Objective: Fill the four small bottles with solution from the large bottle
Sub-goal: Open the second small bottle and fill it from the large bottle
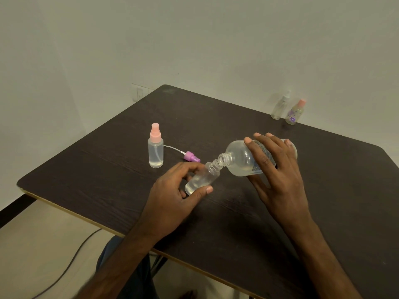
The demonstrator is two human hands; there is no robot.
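My right hand [274,169] grips the large clear bottle [239,159], tipped on its side with its open neck pointing left. That neck meets the mouth of an uncapped small clear bottle [203,178], which my left hand [174,195] holds tilted just above the table; some liquid lies in its lower part. A purple spray cap [191,157] with its white tube lies on the table behind it. A small bottle with a pink spray cap [155,147] stands upright to the left, holding a little liquid. Two more small bottles, one white-capped [280,106] and one pink-capped [294,113], stand at the far right edge.
The dark wooden table [108,169] has its left corner close to my left arm and its far edge against a pale wall. A wall socket [140,92] shows behind the far corner. A cable [71,262] runs over the floor below the table's near edge.
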